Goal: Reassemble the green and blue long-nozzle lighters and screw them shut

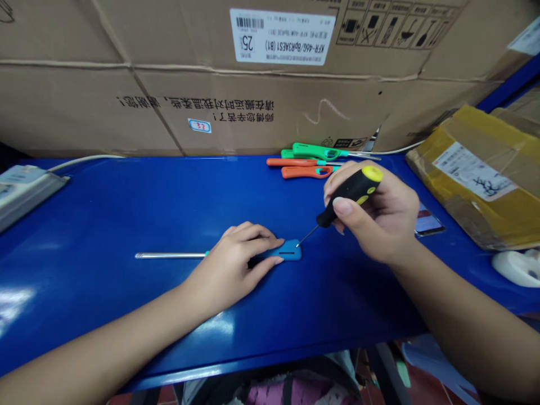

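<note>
A blue long-necked lighter lies flat on the blue table, its metal tube pointing left. My left hand is closed over its handle and presses it down, with thumb and fingers along the two sides. Much of the handle's middle is hidden under that hand. In my right hand is a black and yellow screwdriver, gripped by the handle and tilted. Its thin shaft slopes down to the left, and the tip meets the right end of the lighter, above the dark slot.
Several green and orange lighters lie at the back. A large cardboard box walls off the far side. On the right are a taped parcel, a phone and a white object; a power strip sits left.
</note>
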{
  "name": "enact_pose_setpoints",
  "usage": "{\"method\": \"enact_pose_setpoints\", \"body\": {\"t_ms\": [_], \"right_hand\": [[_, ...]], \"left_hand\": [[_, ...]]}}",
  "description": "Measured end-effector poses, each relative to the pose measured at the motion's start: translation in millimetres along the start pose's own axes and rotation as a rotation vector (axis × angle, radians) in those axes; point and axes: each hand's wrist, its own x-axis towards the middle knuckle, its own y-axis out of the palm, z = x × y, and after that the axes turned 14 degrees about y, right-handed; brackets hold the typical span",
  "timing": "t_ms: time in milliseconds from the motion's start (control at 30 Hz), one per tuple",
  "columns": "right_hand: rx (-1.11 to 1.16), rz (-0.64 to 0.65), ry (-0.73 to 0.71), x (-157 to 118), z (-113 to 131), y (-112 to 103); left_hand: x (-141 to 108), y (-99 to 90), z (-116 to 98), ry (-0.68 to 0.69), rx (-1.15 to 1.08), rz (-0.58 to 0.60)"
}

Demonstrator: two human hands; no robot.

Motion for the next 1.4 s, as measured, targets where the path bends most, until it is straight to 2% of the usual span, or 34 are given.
{"method": "enact_pose_setpoints", "body": {"t_ms": [800,967,1033,1200,1333,1400], "right_hand": [[-0.063,0.066,-0.024,-5,-1,1],[0.032,0.130,0.013,-7,-1,5],[0.061,0.111,-0.030,-7,-4,8],[-0.028,-0.039,-0.152,-10,-6,9],[-0.044,-0.003,-0.100,-12,5,4],[-0.118,-0.045,-0.105,-11,8,3]], "left_hand": [[-1,2.2,-4,-0.008,0.002,0.018],[0,3.1,-4,-0.013,-0.003,0.017],[0,3.8,-4,-0.010,-0.004,0.016],[-1,5.3,-7,-0.006,0.010,0.017],[0,5.1,-8,-0.008,0.010,0.018],[0,4.9,-9,-0.009,0.008,0.017]]}}
